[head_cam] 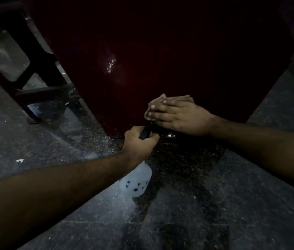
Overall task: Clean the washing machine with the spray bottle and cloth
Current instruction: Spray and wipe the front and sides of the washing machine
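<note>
Washing machine: a dark red panel is seen filling the far middle of the view, with a pale scuff on its left part; its lower edge meets the floor.
Cloth: a light cloth is pressed flat against the low part of the panel, mostly covered by the right hand, its edges seen at the fingertips.
Right hand: laid flat on the cloth, fingers straight and close together, pointing left.
Spray bottle: a white bottle with small blue marks is held near the panel's bottom edge, its black head pointed at the machine, just below the cloth.
Left hand: curled round the bottle's black neck and trigger.
Floor: dark speckled stone, with pale specks scattered on it.
Chair: dark legs and rungs are seen at far left, beside the machine.
</note>
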### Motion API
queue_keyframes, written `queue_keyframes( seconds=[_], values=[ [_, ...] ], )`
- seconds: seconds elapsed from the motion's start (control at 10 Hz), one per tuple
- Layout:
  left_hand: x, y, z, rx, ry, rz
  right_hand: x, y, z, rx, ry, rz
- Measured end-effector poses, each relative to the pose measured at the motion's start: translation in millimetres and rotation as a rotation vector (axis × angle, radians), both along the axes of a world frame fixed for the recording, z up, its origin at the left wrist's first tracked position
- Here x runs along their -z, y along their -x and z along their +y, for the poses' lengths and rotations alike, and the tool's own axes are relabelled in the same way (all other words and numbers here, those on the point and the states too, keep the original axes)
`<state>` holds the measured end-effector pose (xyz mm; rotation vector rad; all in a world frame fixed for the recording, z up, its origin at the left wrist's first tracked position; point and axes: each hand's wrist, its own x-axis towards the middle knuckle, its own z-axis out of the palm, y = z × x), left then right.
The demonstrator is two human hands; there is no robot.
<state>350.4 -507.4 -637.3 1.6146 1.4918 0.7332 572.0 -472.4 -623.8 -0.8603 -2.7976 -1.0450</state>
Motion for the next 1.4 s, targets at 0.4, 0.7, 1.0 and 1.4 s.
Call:
queue_keyframes(
  seconds=[0.4,0.7,1.0,1.4],
  values=[
    [-5,36,-4,-0.069,0.023,0.017,-12,-3,-1,0.004,-0.027,0.024],
    [-20,47,14,-0.067,0.081,0.061,8,6,1,-0.02,0.159,-0.182],
    [-23,65,3,-0.023,0.1,0.132,-15,75,16,0.048,0.142,0.095],
    [-40,91,-18,-0.163,0.163,0.128,19,96,38,-0.011,0.104,-0.009]
  ],
)
